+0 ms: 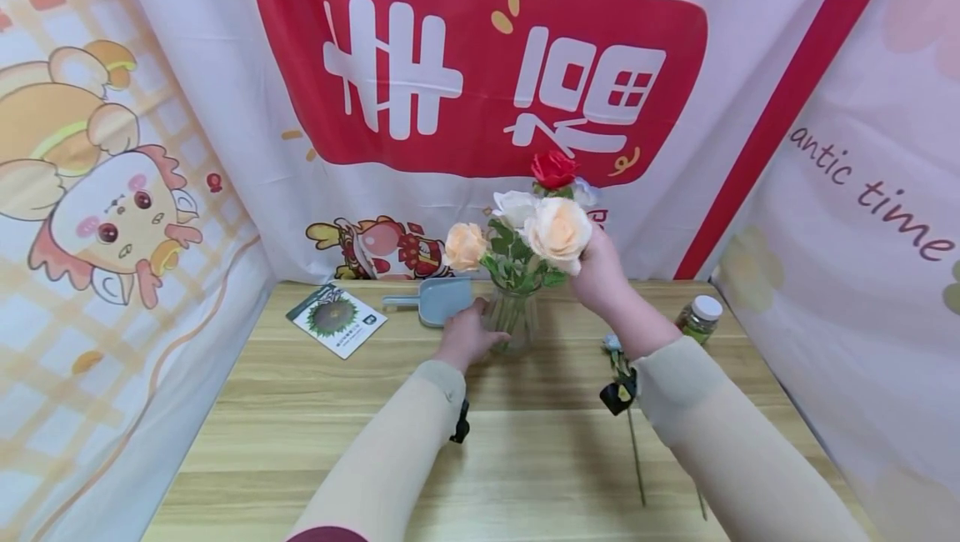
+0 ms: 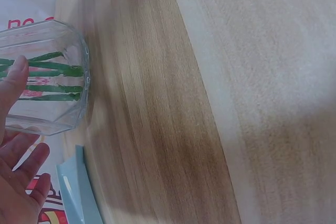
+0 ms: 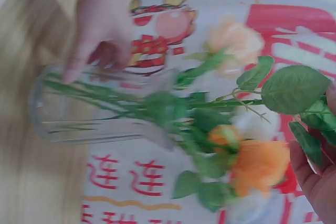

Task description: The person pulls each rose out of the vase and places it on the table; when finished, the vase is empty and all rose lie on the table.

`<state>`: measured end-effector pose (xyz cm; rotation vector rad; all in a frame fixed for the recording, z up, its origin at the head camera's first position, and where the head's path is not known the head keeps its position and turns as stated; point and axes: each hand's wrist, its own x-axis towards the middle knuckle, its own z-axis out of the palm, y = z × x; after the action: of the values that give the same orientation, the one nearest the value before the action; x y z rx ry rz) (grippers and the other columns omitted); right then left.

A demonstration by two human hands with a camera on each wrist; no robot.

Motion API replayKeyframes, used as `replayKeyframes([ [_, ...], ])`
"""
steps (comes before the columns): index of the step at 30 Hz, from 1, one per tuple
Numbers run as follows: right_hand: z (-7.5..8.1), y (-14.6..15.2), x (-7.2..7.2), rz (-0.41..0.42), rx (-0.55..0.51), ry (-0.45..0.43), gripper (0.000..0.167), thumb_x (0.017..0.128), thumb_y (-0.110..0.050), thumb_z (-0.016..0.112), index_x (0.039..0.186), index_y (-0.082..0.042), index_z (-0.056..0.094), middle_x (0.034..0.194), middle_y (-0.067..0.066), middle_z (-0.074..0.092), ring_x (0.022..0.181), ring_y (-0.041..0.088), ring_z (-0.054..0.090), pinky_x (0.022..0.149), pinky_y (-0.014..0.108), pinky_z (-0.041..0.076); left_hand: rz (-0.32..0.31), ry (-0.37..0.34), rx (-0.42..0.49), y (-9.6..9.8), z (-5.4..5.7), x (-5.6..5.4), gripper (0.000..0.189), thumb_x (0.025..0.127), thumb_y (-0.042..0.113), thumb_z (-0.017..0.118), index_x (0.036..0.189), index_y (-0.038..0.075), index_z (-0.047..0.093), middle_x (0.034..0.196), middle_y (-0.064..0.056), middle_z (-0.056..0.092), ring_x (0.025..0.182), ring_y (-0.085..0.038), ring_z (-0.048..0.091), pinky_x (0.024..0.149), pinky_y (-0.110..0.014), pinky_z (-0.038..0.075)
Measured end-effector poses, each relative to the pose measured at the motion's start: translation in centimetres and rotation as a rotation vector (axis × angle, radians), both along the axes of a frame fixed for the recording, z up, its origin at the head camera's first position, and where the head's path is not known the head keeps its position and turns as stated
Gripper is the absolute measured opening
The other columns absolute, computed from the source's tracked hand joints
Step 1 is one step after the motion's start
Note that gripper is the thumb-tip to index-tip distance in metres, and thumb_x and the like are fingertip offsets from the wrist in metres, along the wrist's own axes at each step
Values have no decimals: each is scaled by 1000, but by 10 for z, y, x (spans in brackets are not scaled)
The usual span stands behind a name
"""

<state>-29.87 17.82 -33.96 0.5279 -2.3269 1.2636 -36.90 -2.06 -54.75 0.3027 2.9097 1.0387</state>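
Apparently, right hand grips stem — left clasps vase.

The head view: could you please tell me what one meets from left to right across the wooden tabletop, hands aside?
White printed card, light-blue plastic scoop, clear glass vase, pale-blue long-stemmed flower, clear jar with white lid.

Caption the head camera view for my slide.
Left hand on a glass vase, right hand at a peach rose.
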Motion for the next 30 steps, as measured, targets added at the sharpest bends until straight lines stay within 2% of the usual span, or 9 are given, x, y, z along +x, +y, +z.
replayKeyframes([
  [6, 36, 11, 17, 75, -139, 58, 21, 99, 3, 52, 118, 7, 58, 107, 17, 64, 97, 29, 60, 88, 36, 51, -3, -15, 36, 0, 3, 3, 65, 78, 45, 83, 127, 12, 56, 123, -10, 65, 114, -31, 58, 105, -48, 35],
  [8, 48, 17, 23, 98, -181, 103, 18, 100, 3, 50, 116, 9, 57, 107, 14, 63, 98, 28, 59, 88, 34, 50, 1, -11, 38, 0, 3, 4, 64, 78, 45, 83, 126, 12, 56, 122, -10, 66, 113, -31, 59, 105, -48, 35],
  [10, 58, 24, 29, 65, -195, 112, 19, 102, -5, 49, 115, 8, 55, 107, 10, 61, 103, 24, 58, 91, 33, 48, 3, -9, 38, 0, 3, 4, 63, 78, 45, 83, 125, 13, 56, 121, -10, 66, 112, -31, 59, 104, -48, 36],
  [13, 70, 36, 40, -28, -178, 39, 23, 104, -14, 48, 121, 1, 54, 109, 7, 59, 104, 19, 57, 91, 32, 48, 4, 3, 51, 0, 3, 5, 62, 78, 44, 84, 124, 13, 56, 120, -11, 66, 112, -31, 59, 103, -48, 37],
  [16, 71, 50, 44, -79, -151, -105, 29, 103, -22, 51, 127, -6, 52, 113, 9, 60, 106, 20, 58, 95, 39, 49, 6, 7, 48, 0, 2, 5, 63, 77, 44, 84, 125, 13, 56, 121, -11, 66, 112, -32, 58, 103, -48, 37],
  [19, 58, 64, 42, -86, -80, -245, 35, 102, -28, 55, 130, -7, 55, 118, 11, 62, 106, 23, 60, 93, 41, 51, 10, 2, 41, 0, 1, 4, 63, 77, 44, 84, 126, 14, 56, 121, -11, 66, 113, -33, 58, 102, -48, 38],
  [22, 34, 78, 37, -62, 32, -363, 36, 101, -29, 58, 124, 0, 61, 115, 16, 64, 98, 26, 62, 83, 37, 54, 18, 0, 35, 1, 2, 5, 63, 77, 43, 84, 125, 14, 56, 120, -11, 66, 111, -33, 59, 100, -47, 40],
  [27, -24, 98, 23, 9, 214, -492, 30, 99, -17, 62, 115, 7, 65, 104, 18, 65, 86, 24, 61, 75, 35, 51, 21, 19, 29, 2, 3, 6, 63, 77, 43, 84, 124, 13, 56, 119, -10, 66, 109, -32, 60, 98, -46, 42],
  [30, -63, 103, 16, 41, 235, -598, 22, 97, -11, 62, 107, 8, 67, 101, 17, 65, 84, 23, 61, 74, 36, 51, 23, 27, 21, 2, 3, 6, 65, 76, 45, 84, 125, 13, 56, 118, -10, 67, 109, -32, 60, 98, -45, 43],
])
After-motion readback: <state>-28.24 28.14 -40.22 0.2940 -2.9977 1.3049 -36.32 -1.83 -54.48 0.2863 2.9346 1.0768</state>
